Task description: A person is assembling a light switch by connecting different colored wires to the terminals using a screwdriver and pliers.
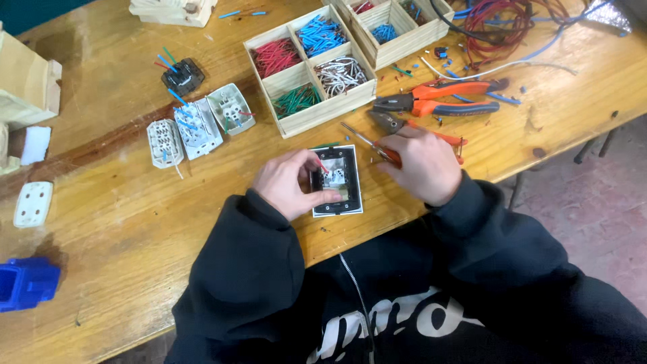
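- A person sits at a wooden table (135, 222), seen from above, in a dark hoodie.
- The left hand (288, 183) grips the left edge of a switch plate (337, 180), which lies back side up at the near table edge, its black frame and white border showing.
- The right hand (421, 165) is closed around an orange-handled screwdriver (367, 143); its tip points up and left, just beyond the plate, not touching it.
- Judging by this, work on the plate is under way: a short red wire sits inside it, but whether any terminal is tightened cannot be told.
- Three white switch modules (195, 125) with blue wires and one black module (182, 77) lie to the left, apparently wired.
- A wooden tray (310, 67) holds red, blue, green and white wire pieces in four compartments.
- Orange pliers (438, 98) lie just beyond the right hand.
- Wire scraps litter the table; a tiled floor shows at the right.
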